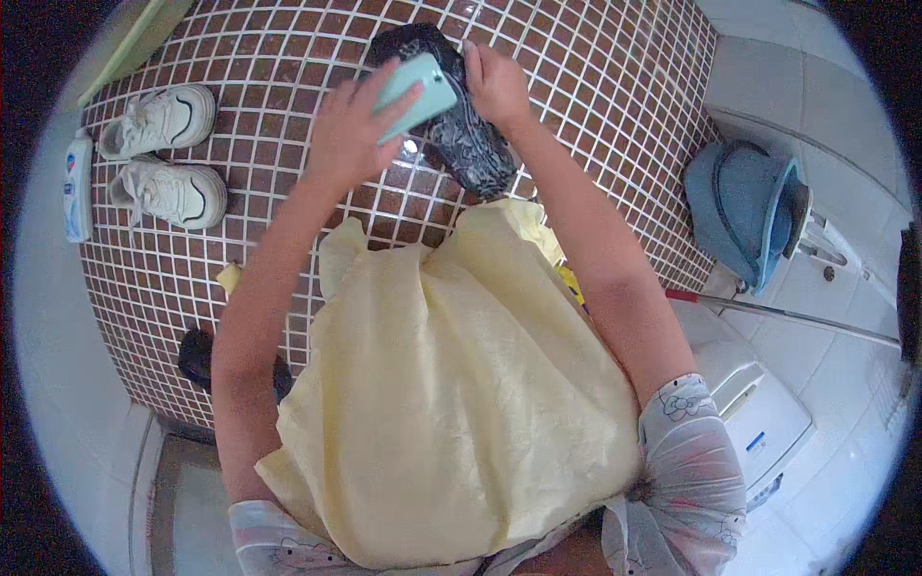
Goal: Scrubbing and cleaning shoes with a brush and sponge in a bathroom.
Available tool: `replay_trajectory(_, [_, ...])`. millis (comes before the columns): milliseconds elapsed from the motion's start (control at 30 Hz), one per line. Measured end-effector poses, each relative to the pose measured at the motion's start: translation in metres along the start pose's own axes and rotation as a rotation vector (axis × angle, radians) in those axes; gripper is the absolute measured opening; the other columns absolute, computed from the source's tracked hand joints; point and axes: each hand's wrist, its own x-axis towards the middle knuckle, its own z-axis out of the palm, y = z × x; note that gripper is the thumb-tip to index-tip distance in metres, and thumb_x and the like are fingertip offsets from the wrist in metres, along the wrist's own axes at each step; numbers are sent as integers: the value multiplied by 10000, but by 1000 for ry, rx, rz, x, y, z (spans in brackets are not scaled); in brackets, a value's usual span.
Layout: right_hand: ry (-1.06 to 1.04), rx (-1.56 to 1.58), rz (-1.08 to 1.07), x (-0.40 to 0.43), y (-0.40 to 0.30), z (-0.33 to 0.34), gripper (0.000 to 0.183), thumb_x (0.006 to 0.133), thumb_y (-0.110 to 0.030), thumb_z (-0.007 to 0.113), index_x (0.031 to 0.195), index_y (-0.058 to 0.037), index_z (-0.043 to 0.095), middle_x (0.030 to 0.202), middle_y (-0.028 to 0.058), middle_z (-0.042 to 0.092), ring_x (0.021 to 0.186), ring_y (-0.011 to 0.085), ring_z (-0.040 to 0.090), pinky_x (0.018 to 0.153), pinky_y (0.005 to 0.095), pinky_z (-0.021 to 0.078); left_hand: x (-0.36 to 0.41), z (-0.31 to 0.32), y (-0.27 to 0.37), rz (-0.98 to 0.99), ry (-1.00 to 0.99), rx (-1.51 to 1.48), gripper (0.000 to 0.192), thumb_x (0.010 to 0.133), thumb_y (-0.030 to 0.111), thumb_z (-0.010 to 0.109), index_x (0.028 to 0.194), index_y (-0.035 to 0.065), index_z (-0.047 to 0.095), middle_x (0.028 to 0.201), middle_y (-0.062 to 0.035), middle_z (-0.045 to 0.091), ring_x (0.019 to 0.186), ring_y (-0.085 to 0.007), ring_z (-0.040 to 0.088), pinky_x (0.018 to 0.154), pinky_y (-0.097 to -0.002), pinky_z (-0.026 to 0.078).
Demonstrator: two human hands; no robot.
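My left hand (353,129) is closed around a mint-green block-shaped object (416,93), likely a scrub brush seen from its back, with a dark hole near one end. It is held over a black-and-white, shoe-like item (475,155) on the brown mosaic tiles (288,93). Streaks on that item may be foam or a pattern; I cannot tell. With thumb and fingers, my right hand (497,83) grips its upper right edge. The underside of the mint-green object is hidden. Pale yellow sheet material (461,374) covers my lap.
White sneakers (169,191) stand at the left beside a white-and-blue bottle (78,189). A small yellow block (229,278) and a black item (194,358) lie near my left arm. To the right are a blue bucket (727,209), a metal pole (807,317) and a white lidded box (763,417).
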Motion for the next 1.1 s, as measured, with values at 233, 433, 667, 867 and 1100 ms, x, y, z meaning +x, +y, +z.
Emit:
replay_trajectory(233, [-42,3,-13,-9,-5,-6,425,1026,-367,419,884,-33,641,782,274,642,743,471,625,677,543,496,-8,-1,8,60,-35,-51,823,610,175,752,1399,274,540,1500,-99,430,1032,-330,591,865,-441,513])
replay_trajectory(433, [-6,2,-8,-7,-6,-5,430,1027,-379,417,894,-37,640,765,276,639,734,472,627,670,548,494,-2,1,8,34,1,-54,779,633,191,752,1382,279,557,1482,-81,448,989,-314,577,892,-432,494])
replay_trajectory(667, [-67,2,-25,-9,-1,-4,481,1030,-407,394,898,-29,661,771,269,650,750,462,642,702,547,509,-6,0,16,75,-6,-144,749,635,223,761,1359,284,582,1426,-72,495,1017,-317,567,901,-447,489])
replay_trajectory(867, [-87,12,-36,-12,-7,-8,501,1029,-446,376,946,-56,679,775,265,665,754,452,664,721,552,532,11,4,4,-89,107,-62,706,690,235,740,1374,294,574,1410,-82,506,1038,-345,581,913,-470,497])
replay_trajectory(1100, [-161,24,-114,-16,-26,-20,623,878,-649,563,1076,-78,713,775,224,691,737,417,674,719,501,556,37,9,-38,-389,72,-19,672,791,274,722,1428,313,513,1403,-167,509,1195,-377,565,998,-489,474])
